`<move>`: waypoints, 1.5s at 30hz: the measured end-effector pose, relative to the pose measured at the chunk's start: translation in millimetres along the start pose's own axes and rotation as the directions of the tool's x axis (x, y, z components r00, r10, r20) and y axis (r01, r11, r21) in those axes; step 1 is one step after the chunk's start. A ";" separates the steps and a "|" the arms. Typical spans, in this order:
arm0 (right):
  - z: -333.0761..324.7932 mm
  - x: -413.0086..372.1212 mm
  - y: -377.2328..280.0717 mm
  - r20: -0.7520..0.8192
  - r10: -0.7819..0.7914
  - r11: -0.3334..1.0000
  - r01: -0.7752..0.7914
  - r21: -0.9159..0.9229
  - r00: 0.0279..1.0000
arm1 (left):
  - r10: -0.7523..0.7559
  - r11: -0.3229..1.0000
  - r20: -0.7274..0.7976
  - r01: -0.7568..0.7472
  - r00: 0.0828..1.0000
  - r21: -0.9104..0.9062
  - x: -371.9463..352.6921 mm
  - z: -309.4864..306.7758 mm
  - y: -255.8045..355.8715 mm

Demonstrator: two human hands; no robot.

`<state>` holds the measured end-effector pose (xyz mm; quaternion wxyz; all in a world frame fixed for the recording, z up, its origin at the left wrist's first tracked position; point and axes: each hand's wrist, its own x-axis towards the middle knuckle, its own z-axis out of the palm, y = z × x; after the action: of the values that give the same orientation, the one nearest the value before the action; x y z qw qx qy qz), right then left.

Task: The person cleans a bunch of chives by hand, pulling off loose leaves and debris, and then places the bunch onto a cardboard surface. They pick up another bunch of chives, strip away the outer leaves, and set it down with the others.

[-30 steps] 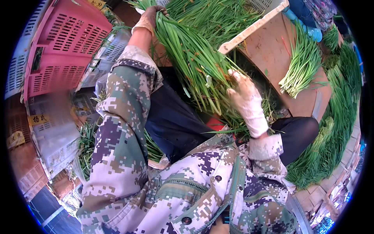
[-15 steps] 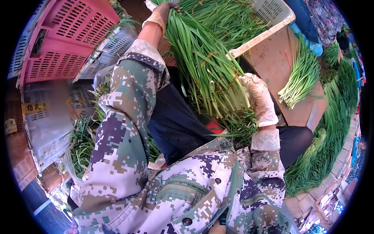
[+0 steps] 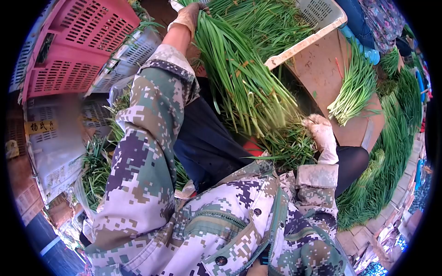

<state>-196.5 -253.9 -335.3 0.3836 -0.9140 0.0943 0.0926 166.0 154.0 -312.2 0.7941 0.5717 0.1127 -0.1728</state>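
My left hand (image 3: pixel 188 19), in a soiled light glove, is wrapped round the leafy part of a large bunch of garlic chives (image 3: pixel 244 73). The bunch slants down to the right over my lap, its pale stem ends fanned out and slightly blurred. Just past those ends is my gloved right hand (image 3: pixel 321 135), with its fingers curled in; whatever they hold, if anything, is hidden. Loose trimmed leaves (image 3: pixel 292 149), some brownish, are heaped under the stem ends, beside my right wrist.
A pale crate (image 3: pixel 306 43) full of chives stands ahead. On a brown board (image 3: pixel 317 69) to the right lies a smaller bunch (image 3: pixel 353 92), with a long chive pile (image 3: pixel 396 138) beyond. Pink crates (image 3: pixel 83 41) and a white crate (image 3: pixel 55 147) are at left. Another person's clothing (image 3: pixel 384 23) shows top right.
My right hand has moved down and right, off the stem ends, with its fingers now curled. The bunch's stem ends have spread slightly. My left hand keeps its hold.
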 end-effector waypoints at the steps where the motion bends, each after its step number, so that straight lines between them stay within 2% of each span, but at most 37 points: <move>1: -5.1 -6.2 6.6 -0.075 0.158 0.964 -0.170 -0.203 0.985 | 0.000 1.000 0.001 0.000 1.000 -0.001 2.6 -1.4 -2.0; 2: -8.5 -12.0 11.0 -0.067 0.354 0.913 -0.360 -0.190 0.933 | 0.027 1.000 -0.032 -0.027 0.999 -0.003 -1.9 1.8 -1.7; 3: -7.1 -15.4 14.6 -0.069 0.353 0.913 -0.360 -0.191 0.933 | 0.054 0.998 -0.065 -0.055 0.996 -0.004 -6.1 4.8 -1.3; 4: -3.9 -19.7 18.0 -0.070 0.320 0.933 -0.327 -0.147 0.945 | 0.052 0.999 -0.065 -0.052 0.997 -0.003 -10.6 7.7 -1.2; 5: -1.6 -23.5 20.8 -0.073 0.290 0.950 -0.296 -0.102 0.954 | 0.036 0.998 -0.139 -0.030 0.990 0.048 -33.9 23.4 4.3; 6: -5.5 -32.1 -16.2 -0.071 0.223 0.973 -0.226 -0.043 0.972 | 0.024 0.995 -0.211 -0.004 0.977 0.097 -46.0 33.8 6.6; 7: -5.0 -36.3 -34.0 -0.053 0.121 0.992 -0.119 0.042 0.991 | 0.020 0.995 -0.207 0.002 0.978 0.102 -41.6 26.8 3.7; 9: -0.7 -44.8 -62.9 0.004 0.100 0.945 -0.097 0.312 0.995 | 0.036 0.996 0.084 -0.029 0.996 -0.090 -43.8 13.4 3.2; 10: -2.8 -49.8 -77.1 0.005 0.103 0.944 -0.099 0.314 0.995 | 0.072 0.997 0.084 -0.069 0.994 -0.038 -55.8 15.8 3.0; 12: -7.9 -57.6 -101.8 0.174 0.078 0.836 -0.159 0.524 0.982 | 0.077 0.997 -0.038 -0.076 0.996 0.020 -62.4 22.7 2.7; 13: -8.1 -58.2 -109.5 0.179 0.076 0.837 -0.160 0.523 0.981 | 0.083 0.996 -0.101 -0.078 0.991 0.053 -67.5 24.9 1.6; 15: -5.3 -58.1 -121.6 0.254 0.034 0.713 -0.201 0.672 0.967 | 0.096 0.991 -0.200 -0.074 0.975 0.115 -72.0 34.0 3.4; 16: 8.3 -52.1 -122.2 0.219 -0.046 0.712 -0.121 0.692 0.975 | 0.097 0.987 -0.239 -0.063 0.966 0.146 -74.1 37.2 3.9; 17: 30.5 -43.2 -109.0 0.143 -0.103 0.727 -0.024 0.687 0.984 | 0.100 0.984 -0.270 -0.055 0.958 0.170 -75.5 39.3 4.1; 18: 47.9 -34.3 -97.9 -0.035 -0.207 0.874 0.201 0.442 0.978 | 0.108 0.980 -0.296 -0.051 0.949 0.193 -77.6 40.8 4.4; 19: 63.9 -25.0 -87.6 -0.170 -0.352 0.919 0.375 0.126 0.920 | 0.113 0.979 -0.313 -0.050 0.943 0.200 -80.5 44.9 7.4; 20: 78.1 -14.5 -73.6 -0.282 -0.423 0.901 0.433 -0.028 0.861 | 0.119 0.974 -0.328 -0.047 0.937 0.220 -77.0 43.0 7.3; 21: 90.8 -7.7 -70.6 -0.368 -0.399 0.917 0.366 -0.159 0.840 | 0.123 0.970 -0.342 -0.040 0.931 0.239 -76.8 43.3 7.0; 23: 100.2 -5.4 -73.1 -0.344 -0.326 0.928 0.228 -0.296 0.881 | 0.129 0.959 -0.376 -0.020 0.918 0.282 -79.3 45.2 5.5; 25: 106.0 -3.0 -87.3 -0.232 -0.131 0.974 0.081 -0.213 0.964 | 0.130 0.950 -0.405 0.003 0.905 0.313 -84.1 49.4 5.9; 27: 114.3 5.1 -95.9 -0.233 -0.127 0.986 0.096 -0.138 0.964 | 0.133 0.940 -0.429 0.023 0.893 0.340 -84.7 51.4 6.3; 28: 109.0 8.8 -110.9 -0.182 -0.064 0.994 0.047 -0.095 0.981 | 0.140 0.932 -0.447 0.035 0.883 0.361 -83.9 51.3 6.7; 29: 117.2 18.0 -111.3 -0.179 -0.070 0.994 0.053 -0.097 0.981 | 0.144 0.924 -0.467 0.051 0.872 0.379 -83.5 50.9 7.4; 31: 138.3 34.1 -105.3 -0.392 -0.239 0.956 0.144 -0.257 0.888 | 0.162 0.915 -0.487 0.053 0.858 0.399 -79.6 48.6 7.7; 32: 133.9 35.2 -115.1 -0.391 -0.170 0.984 0.139 -0.107 0.905 | 0.141 0.930 -0.443 0.035 0.886 0.365 -79.1 47.3 8.2; 33: 132.9 36.3 -115.6 -0.389 -0.174 0.984 0.143 -0.108 0.905 | 0.121 0.944 -0.398 0.018 0.909 0.329 -78.6 45.7 8.8; 35: 130.1 35.0 -118.9 -0.402 -0.146 0.974 0.202 0.101 0.904 | 0.107 0.940 -0.445 0.055 0.889 0.336 -84.5 51.4 11.2; 36: 124.3 28.1 -127.2 -0.420 -0.186 0.981 0.190 -0.034 0.888 | 0.089 0.934 -0.484 0.095 0.870 0.344 -90.7 56.0 11.3; 37: 123.5 27.9 -124.4 -0.420 -0.187 0.981 0.190 -0.035 0.888 | 0.089 0.935 -0.484 0.095 0.871 0.343 -89.6 55.5 9.7; 39: 119.7 30.4 -117.9 -0.491 -0.238 0.945 0.316 0.082 0.838 | 0.155 0.952 -0.391 -0.031 0.907 0.304 -79.0 47.1 4.5; 40: 116.0 29.2 -115.0 -0.543 -0.292 0.927 0.373 0.043 0.787 | 0.158 0.952 -0.396 -0.033 0.904 0.304 -73.2 44.2 3.0; 42: 108.9 30.0 -109.2 -0.548 -0.351 0.916 0.400 -0.033 0.759 | 0.150 0.939 -0.523 0.046 0.839 0.342 -72.0 48.2 1.9; 43: 107.9 29.1 -105.3 -0.553 -0.385 0.902 0.427 -0.058 0.739 | 0.146 0.940 -0.524 0.048 0.839 0.339 -73.1 47.7 1.1; 45: 109.6 30.3 -98.5 -0.541 -0.384 0.900 0.435 -0.037 0.748 | 0.064 0.992 -0.355 -0.019 0.933 0.128 -82.1 52.5 4.4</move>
<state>-154.0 -110.4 -350.7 0.3940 -0.8825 -0.0008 -0.2569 91.7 117.5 -260.6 0.7273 0.6433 0.2326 -0.0555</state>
